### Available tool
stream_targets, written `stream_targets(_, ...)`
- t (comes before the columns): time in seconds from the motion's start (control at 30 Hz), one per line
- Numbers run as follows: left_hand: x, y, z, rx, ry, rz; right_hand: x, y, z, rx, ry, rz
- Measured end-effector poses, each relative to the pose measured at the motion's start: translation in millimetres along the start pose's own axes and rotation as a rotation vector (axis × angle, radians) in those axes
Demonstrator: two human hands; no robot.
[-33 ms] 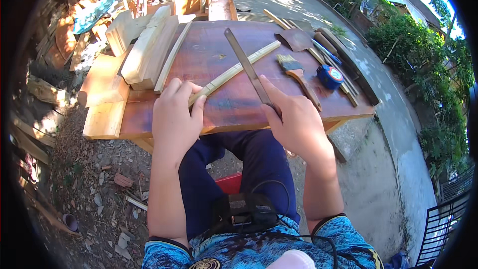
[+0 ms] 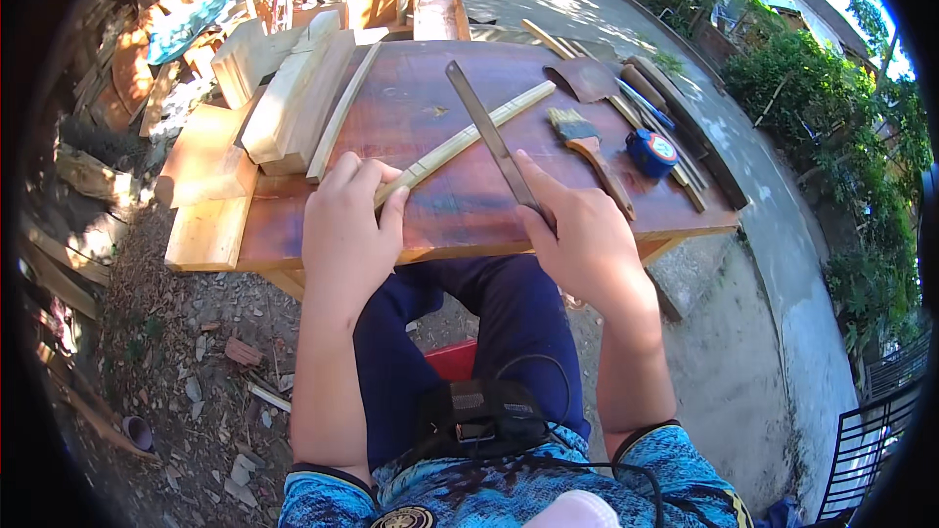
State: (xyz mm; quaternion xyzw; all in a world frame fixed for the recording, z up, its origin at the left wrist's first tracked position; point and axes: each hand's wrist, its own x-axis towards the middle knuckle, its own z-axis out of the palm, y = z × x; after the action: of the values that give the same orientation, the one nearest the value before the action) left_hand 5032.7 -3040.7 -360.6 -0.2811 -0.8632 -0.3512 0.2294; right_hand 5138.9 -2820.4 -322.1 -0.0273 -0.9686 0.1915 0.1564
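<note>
My left hand pinches the near end of a slim wooden stick between thumb and fingers. The stick slants away to the right over the brown tabletop, and dark marks show across it near my fingers. In my right hand is a flat, narrow metal blade with a small hole at its far end. My index finger lies along the blade, which crosses over the stick. Whether the two touch I cannot tell.
To the right lie a paintbrush, a blue tape measure, a brown handsaw part and several long strips. Wooden blocks and a thin strip fill the left side. A board overhangs the table's left edge.
</note>
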Motion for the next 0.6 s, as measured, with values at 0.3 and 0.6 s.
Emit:
stream_targets(0.3, 0, -1, 0, 0.019, -0.015, -0.006, 8, 2, 7, -0.001, -0.002, -0.013)
stream_targets(0.6, 0, -2, 0, 0.043, -0.020, -0.010, 8, 2, 6, 0.003, -0.031, 0.019)
